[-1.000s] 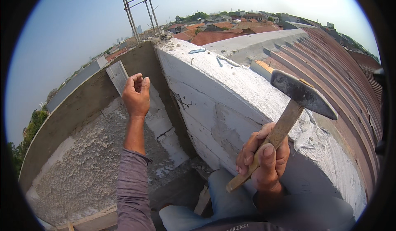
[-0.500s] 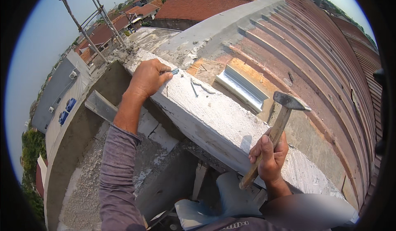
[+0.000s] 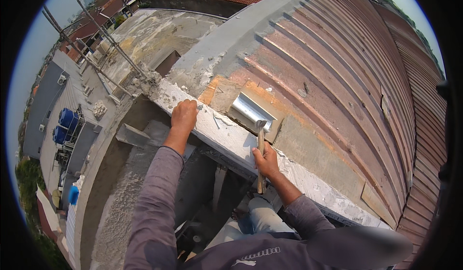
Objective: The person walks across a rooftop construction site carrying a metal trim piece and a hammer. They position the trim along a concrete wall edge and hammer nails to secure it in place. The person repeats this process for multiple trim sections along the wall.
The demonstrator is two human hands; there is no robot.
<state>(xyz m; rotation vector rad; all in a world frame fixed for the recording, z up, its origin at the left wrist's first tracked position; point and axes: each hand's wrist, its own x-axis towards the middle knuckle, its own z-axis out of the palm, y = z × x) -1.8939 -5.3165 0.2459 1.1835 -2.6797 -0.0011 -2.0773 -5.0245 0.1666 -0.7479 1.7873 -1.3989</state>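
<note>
L hand's closed, prob. on nails atop the wall, R hand's gripping the hammer nr the channel, & a loose pinch could drop nails off it, a stray swing could dent the channel!

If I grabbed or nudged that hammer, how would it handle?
The hammer probably feels head-heavy, since a metal head tops its slim handle. The handle looks wooden and straight, so it likely won't flex. The head juts sideways, so it may not roll freely.
</note>
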